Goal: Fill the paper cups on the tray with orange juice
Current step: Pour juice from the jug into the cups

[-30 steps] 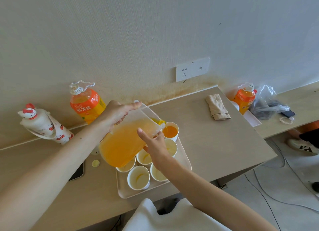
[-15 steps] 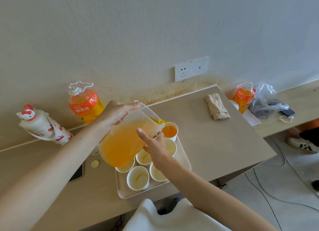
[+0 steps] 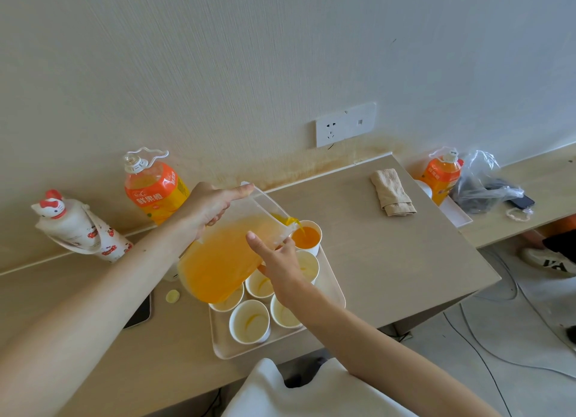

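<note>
A clear pitcher [image 3: 224, 257] of orange juice is tilted to the right over a white tray [image 3: 335, 284] of several paper cups. My left hand [image 3: 212, 206] grips its back handle. My right hand [image 3: 279, 257] holds the pitcher's front side near the spout, thumb up on the wall. Juice streams from the spout into the far cup [image 3: 307, 237], which holds orange juice. The cup [image 3: 308, 264] behind my right hand and the near cup [image 3: 249, 323] show only pale traces inside. The pitcher hides part of the left cups.
An orange juice bottle [image 3: 154, 189] stands by the wall at the left, beside a white cat-topped bottle [image 3: 78, 226]. A phone [image 3: 140, 312] and a small lid [image 3: 172, 296] lie left of the tray. A folded cloth [image 3: 392, 192], a second juice bottle [image 3: 441, 176] and a plastic bag [image 3: 481, 183] sit right.
The pitcher stays tilted and the juice keeps running into the far cup. Both hands hold the same places.
</note>
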A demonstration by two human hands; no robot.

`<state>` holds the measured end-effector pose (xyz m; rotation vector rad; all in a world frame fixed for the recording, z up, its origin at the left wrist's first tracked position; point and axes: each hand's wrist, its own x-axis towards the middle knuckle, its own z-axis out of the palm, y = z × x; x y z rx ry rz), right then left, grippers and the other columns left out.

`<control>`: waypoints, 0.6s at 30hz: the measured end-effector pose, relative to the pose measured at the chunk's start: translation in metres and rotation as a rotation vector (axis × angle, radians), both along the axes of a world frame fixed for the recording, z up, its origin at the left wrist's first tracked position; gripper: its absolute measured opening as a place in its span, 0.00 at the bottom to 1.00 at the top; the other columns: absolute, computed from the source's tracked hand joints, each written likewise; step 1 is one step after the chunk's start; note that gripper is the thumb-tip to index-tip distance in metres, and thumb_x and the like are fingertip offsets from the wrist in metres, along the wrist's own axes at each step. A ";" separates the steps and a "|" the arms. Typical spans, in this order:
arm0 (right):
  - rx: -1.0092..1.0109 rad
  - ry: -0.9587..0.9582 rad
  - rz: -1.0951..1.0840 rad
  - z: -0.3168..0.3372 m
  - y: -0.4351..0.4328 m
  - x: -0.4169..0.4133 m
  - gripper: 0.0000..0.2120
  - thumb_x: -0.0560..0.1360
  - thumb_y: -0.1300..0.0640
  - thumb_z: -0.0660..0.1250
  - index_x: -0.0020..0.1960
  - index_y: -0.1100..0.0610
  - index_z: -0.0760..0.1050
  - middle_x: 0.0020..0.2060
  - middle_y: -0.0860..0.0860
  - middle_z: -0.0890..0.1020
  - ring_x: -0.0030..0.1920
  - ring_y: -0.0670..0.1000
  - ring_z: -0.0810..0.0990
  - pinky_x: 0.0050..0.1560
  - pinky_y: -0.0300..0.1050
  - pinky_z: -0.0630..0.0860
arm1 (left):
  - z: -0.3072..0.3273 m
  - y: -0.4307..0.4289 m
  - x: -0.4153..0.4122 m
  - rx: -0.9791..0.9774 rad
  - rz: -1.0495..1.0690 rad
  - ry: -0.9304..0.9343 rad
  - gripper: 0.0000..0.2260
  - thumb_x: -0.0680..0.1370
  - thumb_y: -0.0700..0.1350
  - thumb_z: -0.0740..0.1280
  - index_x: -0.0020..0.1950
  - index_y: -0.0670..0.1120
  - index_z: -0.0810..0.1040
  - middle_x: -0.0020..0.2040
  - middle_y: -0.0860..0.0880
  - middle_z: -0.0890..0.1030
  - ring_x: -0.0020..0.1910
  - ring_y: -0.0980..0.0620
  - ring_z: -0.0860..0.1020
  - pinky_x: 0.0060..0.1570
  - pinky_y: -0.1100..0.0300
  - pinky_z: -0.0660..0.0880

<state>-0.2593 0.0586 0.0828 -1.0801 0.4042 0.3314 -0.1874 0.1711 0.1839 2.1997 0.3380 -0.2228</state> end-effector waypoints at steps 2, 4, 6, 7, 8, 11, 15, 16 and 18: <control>0.000 -0.007 0.005 0.001 0.001 0.000 0.45 0.61 0.42 0.77 0.71 0.52 0.60 0.58 0.48 0.76 0.58 0.51 0.77 0.58 0.48 0.75 | 0.000 0.000 0.000 0.003 -0.001 -0.001 0.26 0.70 0.61 0.72 0.26 0.47 0.63 0.20 0.51 0.63 0.24 0.52 0.60 0.31 0.57 0.61; -0.003 -0.016 0.007 0.000 0.001 0.000 0.47 0.57 0.41 0.77 0.70 0.52 0.60 0.58 0.48 0.77 0.59 0.51 0.77 0.60 0.49 0.75 | 0.000 0.001 0.000 0.004 0.002 -0.006 0.26 0.70 0.61 0.72 0.26 0.47 0.63 0.20 0.51 0.63 0.24 0.52 0.60 0.31 0.57 0.62; -0.002 -0.022 0.009 0.000 0.001 0.000 0.47 0.57 0.41 0.77 0.70 0.52 0.61 0.57 0.48 0.77 0.59 0.51 0.77 0.61 0.50 0.75 | 0.000 0.001 0.000 0.005 0.005 -0.007 0.26 0.70 0.61 0.72 0.26 0.47 0.63 0.20 0.52 0.63 0.24 0.52 0.60 0.31 0.57 0.61; 0.000 -0.023 0.008 0.000 0.001 0.000 0.47 0.57 0.41 0.77 0.70 0.52 0.61 0.56 0.47 0.77 0.59 0.51 0.77 0.61 0.50 0.75 | 0.000 0.001 0.000 0.004 0.006 -0.005 0.26 0.70 0.61 0.72 0.26 0.47 0.63 0.20 0.52 0.63 0.24 0.52 0.60 0.31 0.57 0.61; 0.000 -0.022 0.007 -0.001 0.001 0.000 0.47 0.57 0.40 0.77 0.70 0.52 0.61 0.57 0.48 0.77 0.59 0.51 0.77 0.62 0.51 0.75 | 0.000 0.002 0.001 0.001 0.005 -0.003 0.26 0.70 0.62 0.72 0.26 0.47 0.63 0.20 0.52 0.63 0.24 0.52 0.60 0.31 0.57 0.61; -0.001 -0.017 0.003 -0.001 0.002 0.001 0.48 0.57 0.41 0.77 0.70 0.52 0.61 0.58 0.49 0.77 0.60 0.52 0.77 0.63 0.51 0.75 | -0.001 0.001 0.001 0.003 0.005 -0.003 0.26 0.70 0.61 0.72 0.26 0.47 0.63 0.20 0.51 0.63 0.24 0.52 0.60 0.31 0.57 0.62; 0.006 -0.018 -0.001 -0.002 0.001 0.002 0.43 0.62 0.44 0.78 0.70 0.53 0.61 0.58 0.49 0.77 0.59 0.52 0.78 0.61 0.50 0.75 | 0.000 0.000 0.002 0.005 0.004 0.001 0.26 0.70 0.61 0.72 0.26 0.47 0.63 0.20 0.51 0.63 0.24 0.52 0.60 0.31 0.56 0.62; 0.006 -0.019 -0.004 -0.002 0.001 0.002 0.44 0.61 0.43 0.78 0.70 0.53 0.61 0.58 0.49 0.78 0.59 0.51 0.78 0.62 0.51 0.75 | 0.000 0.000 0.002 0.001 0.004 0.002 0.26 0.70 0.61 0.72 0.26 0.47 0.63 0.20 0.52 0.63 0.24 0.52 0.60 0.31 0.57 0.61; 0.009 -0.018 -0.009 -0.001 0.001 0.002 0.47 0.58 0.42 0.78 0.70 0.53 0.61 0.57 0.48 0.78 0.59 0.51 0.78 0.62 0.52 0.75 | 0.001 0.000 0.003 -0.006 0.000 0.004 0.26 0.70 0.61 0.72 0.26 0.47 0.62 0.20 0.52 0.63 0.24 0.52 0.60 0.30 0.57 0.61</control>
